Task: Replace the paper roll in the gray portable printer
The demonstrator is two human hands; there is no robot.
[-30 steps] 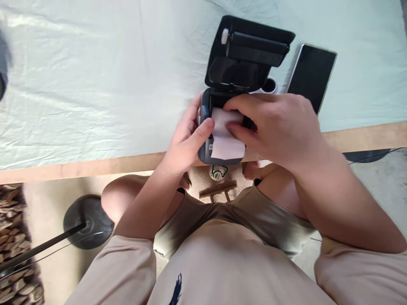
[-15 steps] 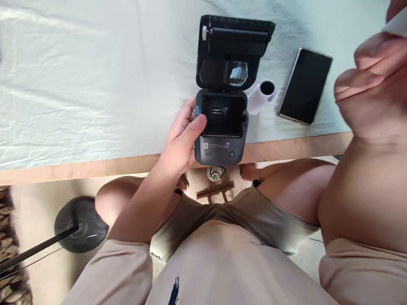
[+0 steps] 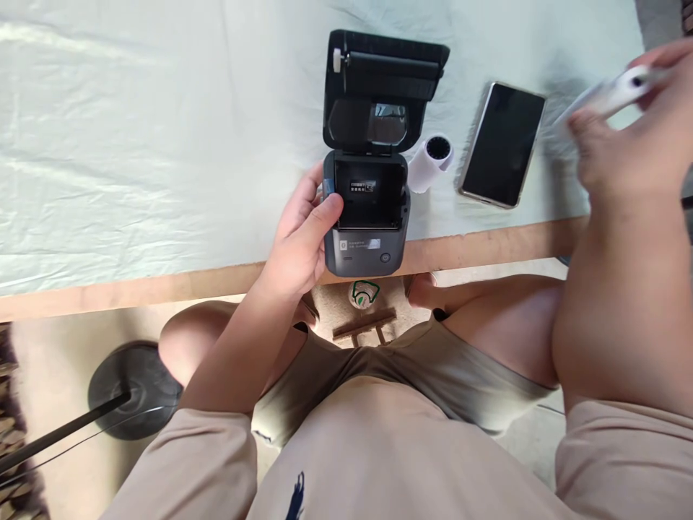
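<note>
My left hand (image 3: pixel 303 231) grips the left side of a dark grey label printer (image 3: pixel 365 253), with the thumb on the rim of its paper bay. The printer's lid (image 3: pixel 382 90) stands raised, showing a roller and a clear window, and the bay holds no roll. My right hand (image 3: pixel 622 123), at the far right, is closed on a white roll (image 3: pixel 622 92) with a small dark hole in its end; motion blurs it. Just right of the printer, a white cylinder with a black ribbed end (image 3: pixel 427 165) rests on the cloth.
A phone (image 3: pixel 503 144) with a dark screen lies right of the white cylinder. Pale cloth (image 3: pixel 162 144) covers the table, whose wooden edge (image 3: pixel 216 282) runs in front of me. Below left is a round black stand base (image 3: pixel 133 390) with a pole.
My right hand has swung away from me at the right, bringing the white roll into clear view. The printer and left hand appear slightly further left, as does the whole scene.
</note>
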